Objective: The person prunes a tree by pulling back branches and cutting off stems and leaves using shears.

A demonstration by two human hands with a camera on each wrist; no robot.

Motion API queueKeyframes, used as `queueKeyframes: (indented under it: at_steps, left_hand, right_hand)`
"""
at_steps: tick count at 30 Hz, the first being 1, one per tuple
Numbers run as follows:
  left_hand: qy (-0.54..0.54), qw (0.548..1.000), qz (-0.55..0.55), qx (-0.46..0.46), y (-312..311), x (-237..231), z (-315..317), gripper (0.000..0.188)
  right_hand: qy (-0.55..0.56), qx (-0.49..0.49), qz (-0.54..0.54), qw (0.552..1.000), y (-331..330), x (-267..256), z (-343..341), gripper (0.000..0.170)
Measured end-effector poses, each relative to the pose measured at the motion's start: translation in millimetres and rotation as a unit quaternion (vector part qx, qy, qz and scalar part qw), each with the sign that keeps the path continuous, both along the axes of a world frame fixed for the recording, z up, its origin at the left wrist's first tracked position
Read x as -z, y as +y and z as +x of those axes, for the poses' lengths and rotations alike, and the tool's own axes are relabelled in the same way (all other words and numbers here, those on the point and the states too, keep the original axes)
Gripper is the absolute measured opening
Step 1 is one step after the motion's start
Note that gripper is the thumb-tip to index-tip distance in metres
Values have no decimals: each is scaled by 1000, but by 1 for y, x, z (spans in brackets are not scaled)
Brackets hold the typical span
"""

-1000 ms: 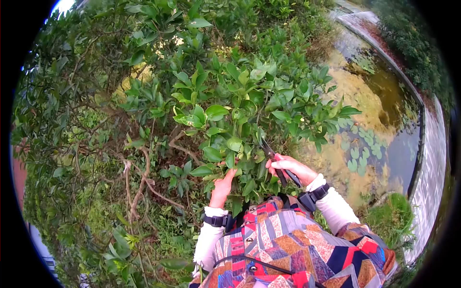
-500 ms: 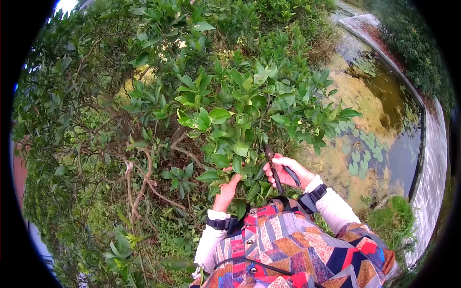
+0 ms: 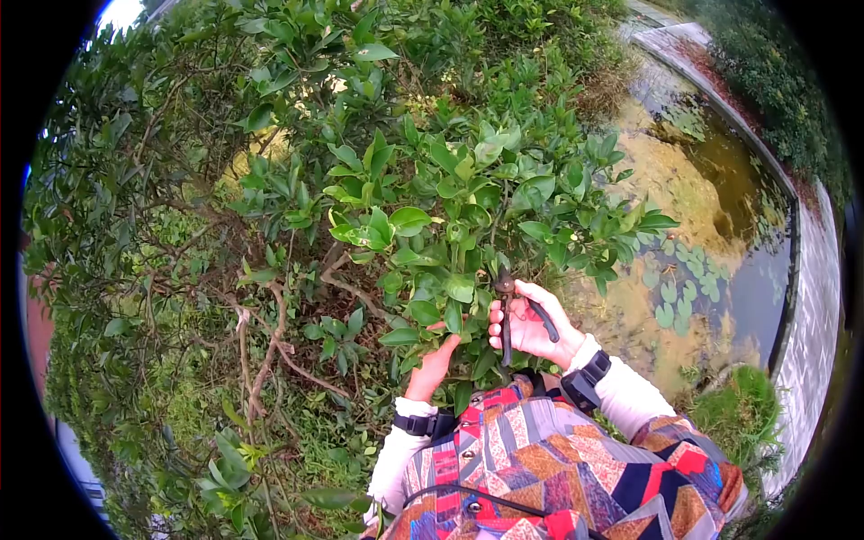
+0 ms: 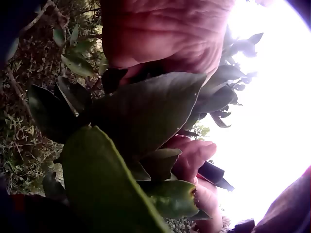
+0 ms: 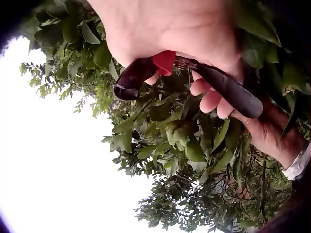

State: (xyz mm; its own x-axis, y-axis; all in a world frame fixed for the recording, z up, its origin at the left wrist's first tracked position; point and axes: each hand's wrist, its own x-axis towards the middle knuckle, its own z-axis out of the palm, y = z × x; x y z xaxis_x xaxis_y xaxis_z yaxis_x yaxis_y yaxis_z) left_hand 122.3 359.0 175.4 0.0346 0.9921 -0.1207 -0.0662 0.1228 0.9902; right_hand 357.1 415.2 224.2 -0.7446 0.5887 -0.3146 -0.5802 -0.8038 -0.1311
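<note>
My right hand (image 3: 544,319) holds a pair of pruning shears (image 3: 506,317) upright at the leafy branch, its fingers curled about the dark handles. In the right wrist view the handles (image 5: 233,92) stand spread apart, with a red part and a spring between them. The shears' tip overlaps the leaves in the head view. Left of the shears, my left hand (image 3: 432,369) reaches up into the citrus-like foliage (image 3: 459,288). Large leaves (image 4: 150,109) hide its fingertips in the left wrist view, so I cannot tell what they hold.
Bare crooked branches (image 3: 270,346) spread on the left, above low undergrowth. A pond (image 3: 693,180) with lily pads (image 3: 675,301) lies to the right, bordered by a stone path (image 3: 810,333). Grass (image 3: 738,405) grows at the pond's near edge.
The shears have turned from slanting left to nearly upright, and their handles have spread wider apart. My left hand has shifted slightly to the right among the leaves.
</note>
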Motion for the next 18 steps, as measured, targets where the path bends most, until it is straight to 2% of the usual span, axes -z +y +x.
queueKeyframes:
  at_steps: [3,6,9,10,13,15,17,18]
  left_hand:
    - [5,1000,-11,11,-2,4,1,26]
    - [32,999,-10,22,-2,9,0,32]
    - [0,998,-52,-20,-4,9,-1,24]
    - [-20,997,-64,-33,-5,6,-2,24]
    - [-32,993,-100,-60,-6,-7,-2,23]
    - [-23,990,-123,-72,-5,-7,-5,23]
    - [73,959,-261,-85,-1,0,-11,24]
    - [73,959,-262,-84,0,1,-13,24]
  right_hand:
    - [-14,38,-11,999,-1,1,2,49]
    - [-53,19,-13,998,6,-1,1,52]
    - [-28,-21,6,999,9,11,7,55]
    - [-99,20,43,994,0,-2,4,39]
    - [-129,-31,43,990,-3,-9,12,36]
    - [-148,-30,59,987,-7,-9,13,32]
    - [-174,-34,76,981,-8,-8,15,31]
    - [-174,-33,75,981,-9,-6,17,31]
